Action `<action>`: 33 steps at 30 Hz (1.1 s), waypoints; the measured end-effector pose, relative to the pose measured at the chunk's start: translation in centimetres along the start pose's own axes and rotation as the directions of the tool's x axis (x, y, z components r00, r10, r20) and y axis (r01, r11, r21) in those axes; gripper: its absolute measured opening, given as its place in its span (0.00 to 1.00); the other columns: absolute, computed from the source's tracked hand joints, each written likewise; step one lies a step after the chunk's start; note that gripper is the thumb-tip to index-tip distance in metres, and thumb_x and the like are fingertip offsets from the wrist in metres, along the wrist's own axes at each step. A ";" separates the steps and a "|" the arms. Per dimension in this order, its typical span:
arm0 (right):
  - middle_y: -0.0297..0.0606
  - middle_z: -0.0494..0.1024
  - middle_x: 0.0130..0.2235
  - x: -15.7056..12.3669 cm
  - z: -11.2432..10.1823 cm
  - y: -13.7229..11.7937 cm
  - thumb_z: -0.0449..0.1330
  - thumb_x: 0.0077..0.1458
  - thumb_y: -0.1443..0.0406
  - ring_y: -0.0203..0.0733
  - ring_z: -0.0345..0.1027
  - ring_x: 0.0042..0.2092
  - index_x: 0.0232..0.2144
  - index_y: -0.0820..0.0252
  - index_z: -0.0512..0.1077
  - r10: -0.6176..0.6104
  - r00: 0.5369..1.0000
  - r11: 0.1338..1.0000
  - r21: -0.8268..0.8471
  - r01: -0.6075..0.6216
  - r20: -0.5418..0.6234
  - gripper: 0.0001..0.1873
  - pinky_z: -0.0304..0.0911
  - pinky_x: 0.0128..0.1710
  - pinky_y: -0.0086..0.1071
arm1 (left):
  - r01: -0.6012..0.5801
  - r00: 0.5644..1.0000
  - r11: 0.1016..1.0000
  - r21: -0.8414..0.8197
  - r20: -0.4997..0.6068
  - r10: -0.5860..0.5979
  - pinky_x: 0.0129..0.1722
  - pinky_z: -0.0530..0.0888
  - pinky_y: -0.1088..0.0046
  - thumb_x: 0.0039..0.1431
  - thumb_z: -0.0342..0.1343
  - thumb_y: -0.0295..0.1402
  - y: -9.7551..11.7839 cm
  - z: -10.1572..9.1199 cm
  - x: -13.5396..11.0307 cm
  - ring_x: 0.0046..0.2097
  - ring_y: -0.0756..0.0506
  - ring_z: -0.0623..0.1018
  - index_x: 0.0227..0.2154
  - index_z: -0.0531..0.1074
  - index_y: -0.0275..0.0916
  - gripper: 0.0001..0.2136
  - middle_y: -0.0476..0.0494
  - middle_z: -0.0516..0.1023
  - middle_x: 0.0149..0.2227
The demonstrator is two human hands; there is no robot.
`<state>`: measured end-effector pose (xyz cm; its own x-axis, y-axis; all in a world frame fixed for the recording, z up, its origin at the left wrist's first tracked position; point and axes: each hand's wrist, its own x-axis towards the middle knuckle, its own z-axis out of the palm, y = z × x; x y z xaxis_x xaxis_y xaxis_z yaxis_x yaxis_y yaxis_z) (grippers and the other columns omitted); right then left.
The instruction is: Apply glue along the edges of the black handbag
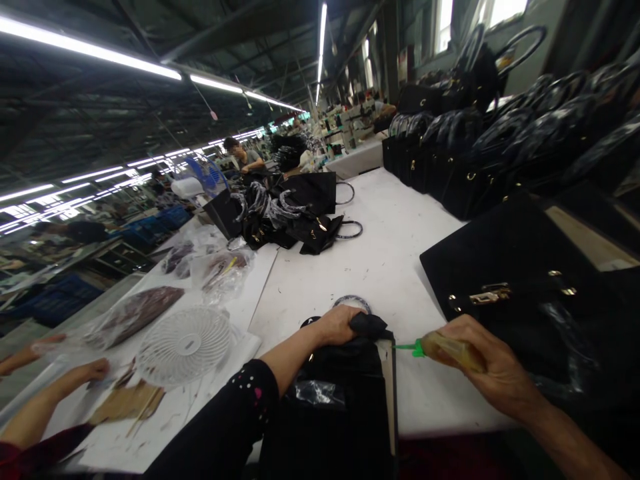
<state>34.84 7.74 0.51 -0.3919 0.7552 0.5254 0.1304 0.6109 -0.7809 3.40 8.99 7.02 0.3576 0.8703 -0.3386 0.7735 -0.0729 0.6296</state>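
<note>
My left hand [343, 325] is clenched on a black flap [370, 325] at the top edge of the black bag [345, 413], which stands just in front of me on the white table [390, 260]. My right hand [480, 363] is wrapped tight around an amber squeeze bottle [453, 350], held about level. Its green nozzle [407, 347] points left at the flap, close beside it but not touching. Crumpled clear plastic [317, 392] shows at the bag's top. To my right, near that hand, lies 1 large black handbag [525, 267] with gold fittings. On the left, clear plastic bags [135, 313] hold dark brown pieces, beside a white fan [185, 343]. Another person's hand [87, 370] rests by brown scraps [127, 400].
</note>
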 end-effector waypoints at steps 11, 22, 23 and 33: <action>0.37 0.77 0.40 0.6 -0.2 -0.1 0.65 0.61 0.62 0.44 0.75 0.39 0.42 0.52 0.75 0.020 0.998 1.000 0.008 -0.019 -0.058 0.06 0.72 0.38 0.36 | 0.000 1.000 1.000 -0.008 -0.002 -0.001 0.35 0.70 0.73 0.50 0.58 0.30 -0.6 0.1 0.1 0.34 0.46 0.75 0.32 0.75 0.38 0.05 0.49 0.77 0.29; 0.38 0.77 0.39 -1.3 -0.6 -0.9 0.61 0.65 0.61 0.44 0.76 0.39 0.42 0.51 0.74 0.040 0.996 0.993 0.105 -0.048 0.081 0.05 0.74 0.36 0.34 | 0.009 1.000 1.000 -0.022 0.000 -0.009 0.35 0.69 0.73 0.49 0.59 0.30 -1.1 0.3 0.3 0.33 0.47 0.74 0.31 0.75 0.38 0.04 0.50 0.75 0.28; 0.38 0.77 0.39 -1.5 -0.6 -0.9 0.60 0.65 0.61 0.44 0.76 0.40 0.43 0.51 0.74 0.035 0.993 0.993 0.110 -0.047 0.110 0.05 0.74 0.37 0.33 | 0.008 1.000 1.000 -0.025 -0.001 -0.008 0.35 0.69 0.73 0.49 0.59 0.29 -1.0 0.3 0.3 0.34 0.47 0.74 0.30 0.75 0.38 0.04 0.51 0.75 0.28; 0.38 0.78 0.39 -1.7 -0.4 -1.7 0.60 0.65 0.62 0.44 0.77 0.40 0.44 0.50 0.73 0.013 0.995 0.998 0.066 -0.020 0.099 0.05 0.75 0.37 0.33 | 0.022 1.000 0.999 -0.033 0.001 -0.022 0.37 0.70 0.73 0.50 0.59 0.29 -0.6 0.3 0.2 0.35 0.46 0.75 0.31 0.75 0.38 0.05 0.50 0.76 0.29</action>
<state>35.62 5.55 1.08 -0.4788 0.7360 0.4787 0.0776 0.5786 -0.8119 3.14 9.09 6.34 0.3407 0.8715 -0.3528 0.7637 -0.0378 0.6444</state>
